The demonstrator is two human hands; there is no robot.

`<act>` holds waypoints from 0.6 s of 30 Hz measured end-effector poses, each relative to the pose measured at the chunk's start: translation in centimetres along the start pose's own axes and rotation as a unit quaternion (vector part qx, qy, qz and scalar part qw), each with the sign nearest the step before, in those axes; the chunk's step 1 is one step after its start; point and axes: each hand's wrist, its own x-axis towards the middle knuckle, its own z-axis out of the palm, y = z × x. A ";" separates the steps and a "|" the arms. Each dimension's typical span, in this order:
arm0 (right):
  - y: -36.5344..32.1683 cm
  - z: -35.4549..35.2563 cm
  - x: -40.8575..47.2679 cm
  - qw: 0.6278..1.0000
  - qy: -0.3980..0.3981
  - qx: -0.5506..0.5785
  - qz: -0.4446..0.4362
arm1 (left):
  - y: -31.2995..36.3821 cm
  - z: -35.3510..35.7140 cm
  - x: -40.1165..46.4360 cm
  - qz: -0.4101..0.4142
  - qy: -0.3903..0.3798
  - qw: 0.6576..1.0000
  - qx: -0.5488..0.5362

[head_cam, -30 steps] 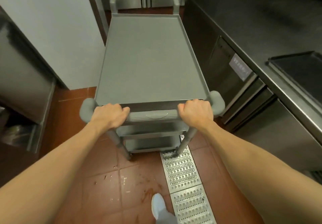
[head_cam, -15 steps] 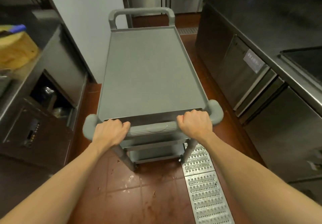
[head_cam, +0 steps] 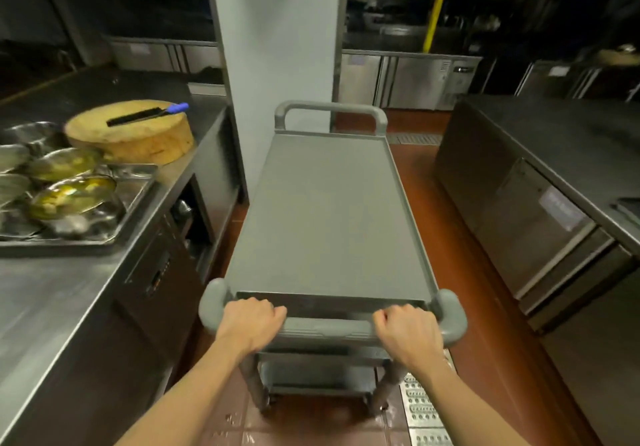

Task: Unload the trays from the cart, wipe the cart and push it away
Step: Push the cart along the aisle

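From the head camera, the grey plastic three-shelf cart (head_cam: pixel 329 217) stood in the aisle between the steel counter (head_cam: pixel 69 289) on the left and another counter on the right, its top shelf bare. The left hand (head_cam: pixel 251 321) and the right hand (head_cam: pixel 408 333) each had a closed grip on the cart's near handle (head_cam: pixel 327 327). A steel tray of dirty bowls (head_cam: pixel 128 210) sat on the left counter. A white pillar (head_cam: pixel 277 47) stood just beyond the cart's far end; a straight push could have rammed it, and a wheel might have caught the metal floor drain grate (head_cam: pixel 420 407).
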 end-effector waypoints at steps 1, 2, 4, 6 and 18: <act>-0.9 -0.3 -0.1 1.000 0.006 0.000 -0.002 | -0.9 0.5 -0.3 -0.003 0.007 1.000 -0.009; -1.8 -0.4 0.0 1.000 0.013 0.001 -0.005 | -1.8 1.1 -0.5 -0.013 0.012 0.999 -0.029; -3.4 -0.6 0.4 1.000 0.020 0.009 -0.016 | -3.4 2.0 -0.5 -0.066 0.025 0.993 -0.092; -4.8 -0.4 1.2 0.999 0.025 0.013 -0.028 | -4.7 2.7 -0.5 -0.130 0.036 0.978 -0.159; -10.7 1.7 7.6 0.998 0.017 0.005 -0.068 | -11.7 5.1 1.2 -0.192 0.133 0.955 -0.180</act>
